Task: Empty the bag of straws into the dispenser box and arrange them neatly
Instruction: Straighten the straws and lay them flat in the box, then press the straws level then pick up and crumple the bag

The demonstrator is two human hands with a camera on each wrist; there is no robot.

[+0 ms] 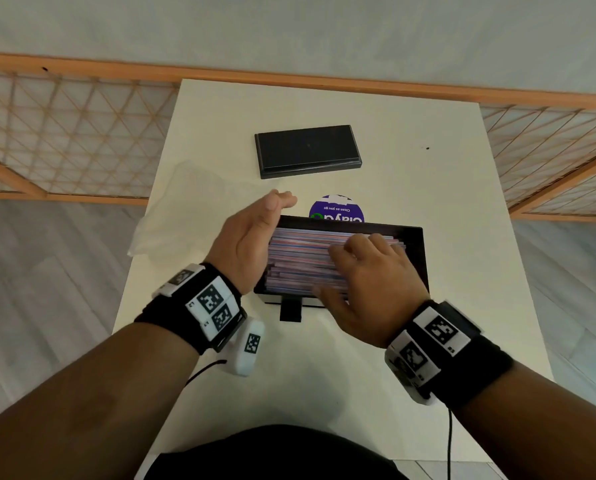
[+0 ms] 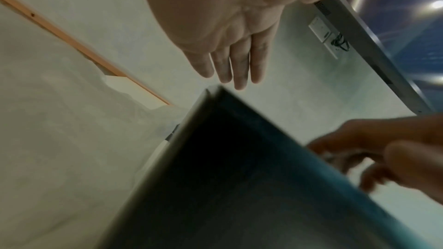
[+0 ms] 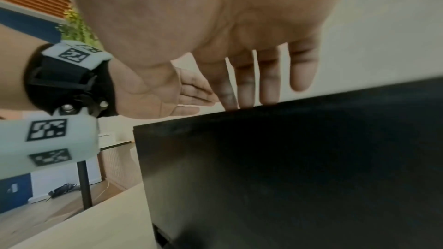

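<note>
A black dispenser box (image 1: 417,251) stands open at the table's middle, filled with pink, blue and purple straws (image 1: 300,258) lying lengthwise. My left hand (image 1: 251,237) stands on edge with straight fingers along the box's left end, by the straw ends. My right hand (image 1: 362,271) lies flat, fingers spread, on top of the straws at the right. The empty clear bag (image 1: 185,209) lies crumpled left of the box. In the left wrist view my left hand's fingers (image 2: 230,63) stretch over the box corner (image 2: 215,90). The right wrist view has my fingers (image 3: 268,82) reaching over the box wall (image 3: 287,158).
The box's black lid (image 1: 307,150) lies flat farther back on the white table (image 1: 462,237). A round purple sticker (image 1: 336,209) sits just behind the box. A wooden lattice rail (image 1: 64,133) runs behind the table.
</note>
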